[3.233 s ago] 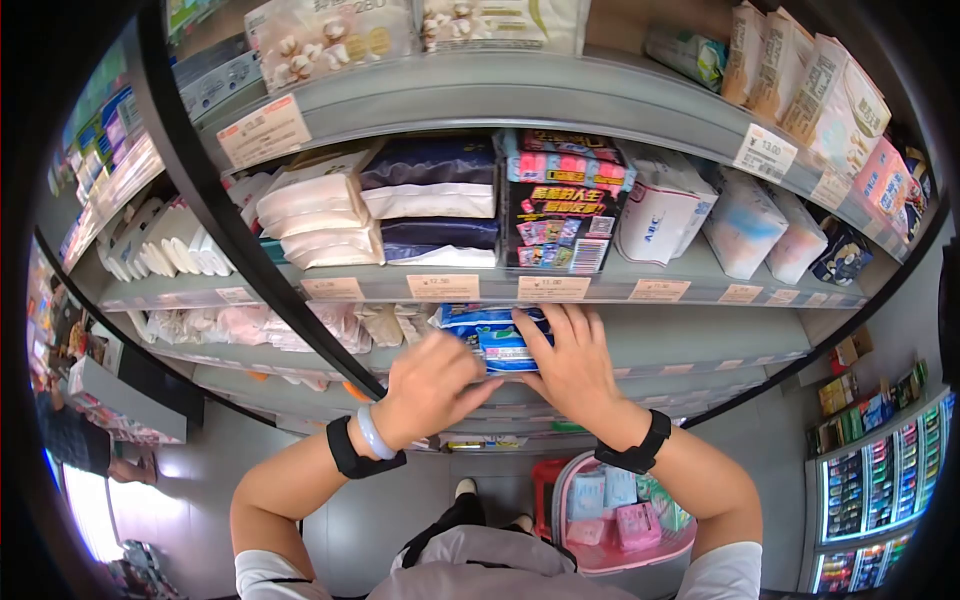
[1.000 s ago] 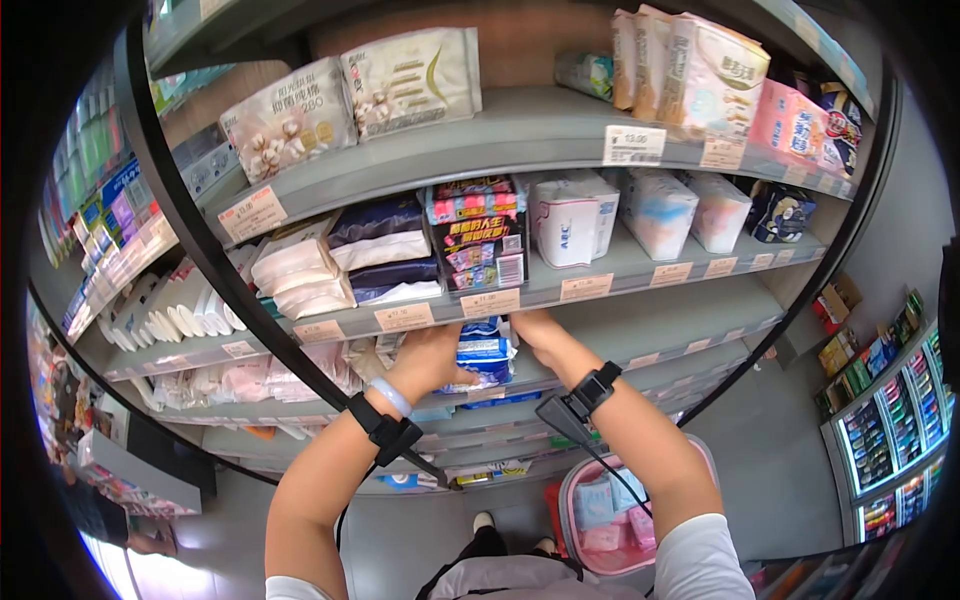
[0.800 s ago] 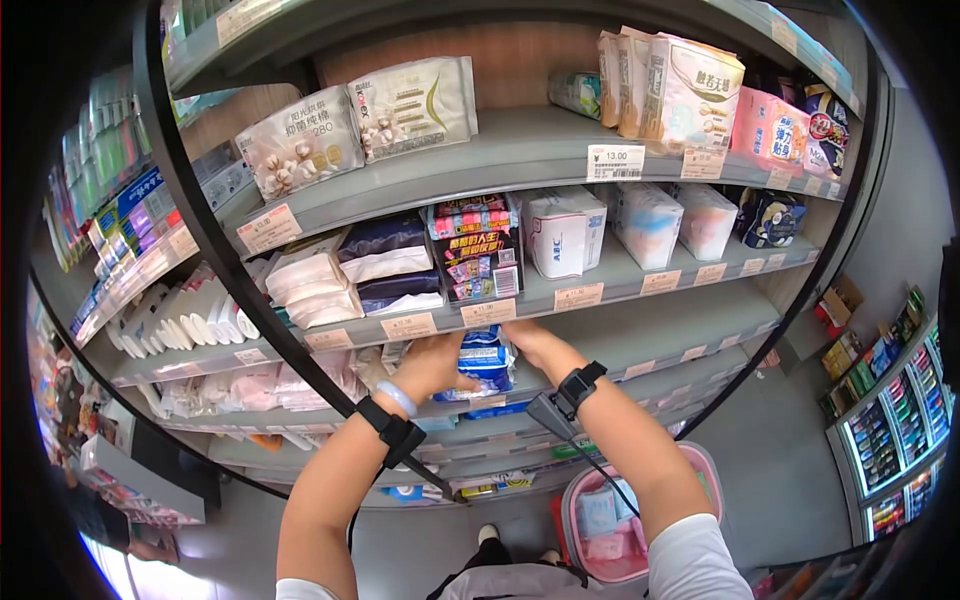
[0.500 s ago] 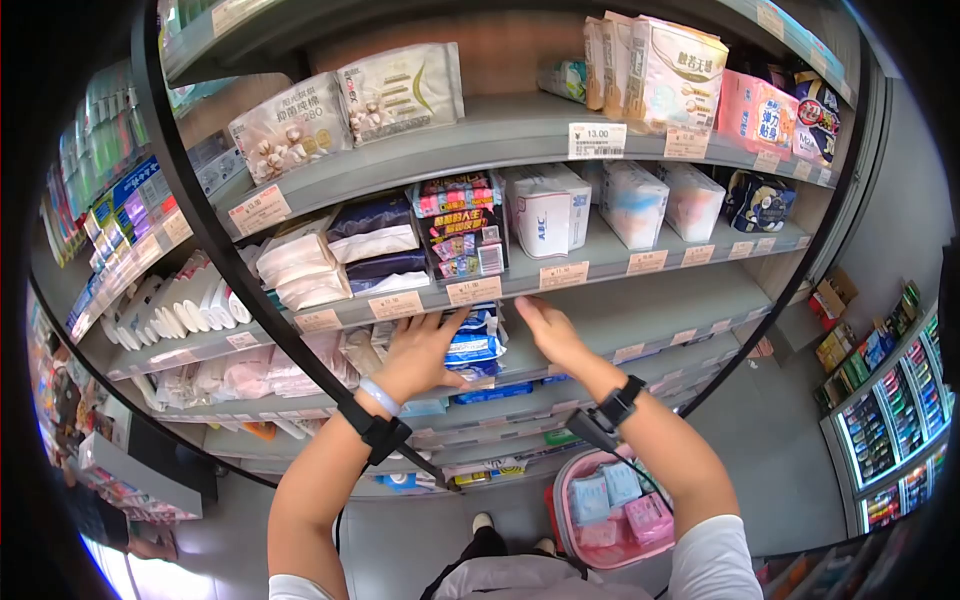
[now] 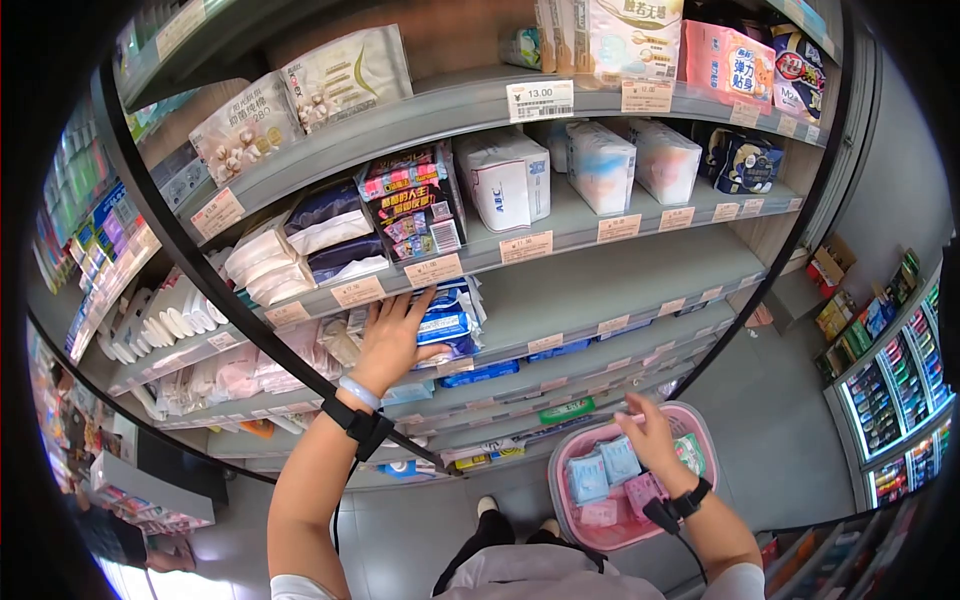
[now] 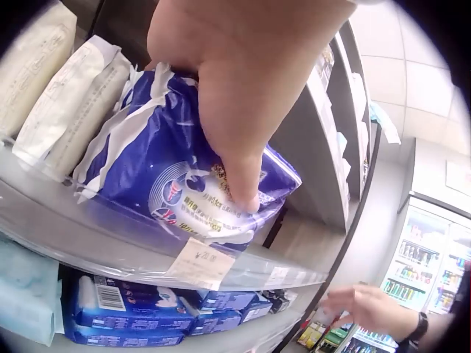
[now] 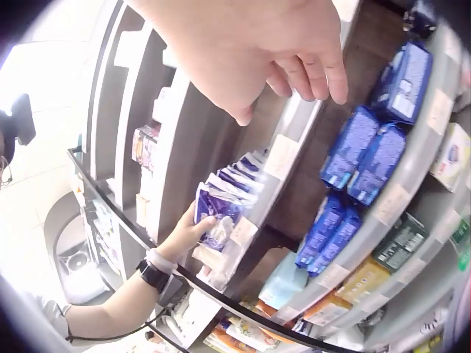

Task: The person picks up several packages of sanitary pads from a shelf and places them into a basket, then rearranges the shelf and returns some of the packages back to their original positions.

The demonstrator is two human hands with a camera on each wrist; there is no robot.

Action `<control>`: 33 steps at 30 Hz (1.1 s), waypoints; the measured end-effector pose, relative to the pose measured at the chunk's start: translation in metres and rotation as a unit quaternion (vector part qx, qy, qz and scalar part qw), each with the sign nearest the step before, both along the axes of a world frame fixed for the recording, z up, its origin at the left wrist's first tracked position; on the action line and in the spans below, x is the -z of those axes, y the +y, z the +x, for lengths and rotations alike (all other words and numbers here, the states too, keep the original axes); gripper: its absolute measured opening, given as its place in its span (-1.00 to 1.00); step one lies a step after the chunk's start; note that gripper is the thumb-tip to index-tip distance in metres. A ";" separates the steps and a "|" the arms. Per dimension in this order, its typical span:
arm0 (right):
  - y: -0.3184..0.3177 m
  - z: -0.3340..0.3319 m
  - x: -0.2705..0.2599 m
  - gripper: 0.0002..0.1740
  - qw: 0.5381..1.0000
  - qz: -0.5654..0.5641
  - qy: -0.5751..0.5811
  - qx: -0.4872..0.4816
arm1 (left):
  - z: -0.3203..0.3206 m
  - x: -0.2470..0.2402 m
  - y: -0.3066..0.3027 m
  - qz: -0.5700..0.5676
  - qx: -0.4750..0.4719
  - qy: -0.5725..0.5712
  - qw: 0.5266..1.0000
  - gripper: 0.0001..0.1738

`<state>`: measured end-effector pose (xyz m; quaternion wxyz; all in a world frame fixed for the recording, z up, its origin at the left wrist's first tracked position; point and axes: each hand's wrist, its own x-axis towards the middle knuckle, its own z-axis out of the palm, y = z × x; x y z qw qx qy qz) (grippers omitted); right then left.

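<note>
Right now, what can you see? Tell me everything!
Shelves: several, grey, in front
Price tags: many, pale, shelf edges
Cotton-flower packs: two, white, upper left
Square pack: one, pink, upper right
ABC pack: at least one, white, next shelf down
Picture pack: one, black and pink, beside it
Soft packs: several, blue and white, one shelf lower
Flat packs: several, blue, shelf below those
Basket: one, pink, floor
Packs inside: at least five, blue, pink, green
Drinks cabinet: at least one, white, right
Other person: one, dark clothes, far left
Much else is too small to tell.
Wrist straps: two, black, wrists
Left hand: one, on soft packs
Right hand: one, holding nothing
</note>
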<state>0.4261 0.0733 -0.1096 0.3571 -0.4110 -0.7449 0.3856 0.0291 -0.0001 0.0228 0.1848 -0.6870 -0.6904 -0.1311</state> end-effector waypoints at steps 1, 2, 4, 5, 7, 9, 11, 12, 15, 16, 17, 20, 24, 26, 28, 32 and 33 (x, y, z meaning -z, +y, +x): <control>-0.005 0.010 0.013 -0.48 1.000 -0.015 -0.012 0.013 | 0.000 0.001 0.001 0.000 0.000 -0.003 1.000 0.01; -0.011 0.016 0.025 -0.47 0.999 -0.030 -0.023 0.026 | 0.000 0.001 0.001 0.000 0.000 -0.005 1.000 0.01; -0.026 0.023 0.045 -0.47 0.999 -0.039 -0.020 0.028 | -0.002 0.003 0.002 0.001 0.001 -0.007 1.000 0.02; -0.031 0.027 0.053 -0.46 0.998 -0.047 -0.018 0.033 | -0.002 0.004 0.002 0.001 0.004 -0.012 1.000 0.03; -0.045 0.033 0.060 -0.46 0.997 -0.062 -0.021 0.035 | 0.005 -0.002 -0.004 -0.009 -0.004 -0.010 1.000 0.05; -0.054 0.038 0.067 -0.47 0.996 -0.078 -0.015 0.045 | 0.012 -0.008 -0.009 -0.018 -0.014 0.002 1.000 0.09; -0.059 0.049 0.070 -0.47 0.995 -0.077 -0.032 0.058 | 0.021 -0.014 -0.016 -0.008 -0.007 0.013 1.000 0.09; -0.060 0.053 0.071 -0.48 0.994 -0.074 -0.048 0.064 | 0.027 -0.017 -0.021 0.004 -0.006 0.025 1.000 0.10; -0.062 0.074 0.085 -0.51 0.992 -0.072 -0.043 0.096 | 0.052 -0.014 -0.040 0.065 0.055 -0.059 0.995 -0.11; -0.063 0.079 0.087 -0.51 0.991 -0.076 -0.043 0.099 | 0.060 -0.008 -0.048 0.093 0.088 -0.130 0.983 -0.22; -0.065 0.084 0.089 -0.52 0.989 -0.078 -0.056 0.113 | 0.074 -0.002 -0.057 0.091 0.101 -0.159 0.978 -0.33; -0.071 0.099 0.110 -0.51 0.983 -0.091 -0.081 0.136 | 0.095 0.043 -0.080 0.040 0.124 -0.225 0.966 -0.57; -0.088 0.108 0.144 -0.46 0.977 -0.044 -0.161 0.131 | 0.108 0.119 -0.101 -0.038 0.084 -0.317 0.944 -0.66; -0.097 0.110 0.160 -0.47 0.974 -0.057 -0.185 0.122 | 0.113 0.147 -0.109 -0.079 0.056 -0.356 0.930 -0.68; -0.103 0.110 0.165 -0.47 0.968 -0.073 -0.211 0.113 | 0.120 0.160 -0.111 -0.139 0.044 -0.357 0.923 -0.69; -0.114 0.110 0.165 -0.46 0.951 -0.124 -0.266 0.094 | 0.128 0.179 -0.100 -0.170 0.051 -0.369 0.912 -0.64; -0.114 0.110 0.162 -0.45 0.945 -0.135 -0.288 0.079 | 0.129 0.182 -0.097 -0.171 0.051 -0.372 0.911 -0.64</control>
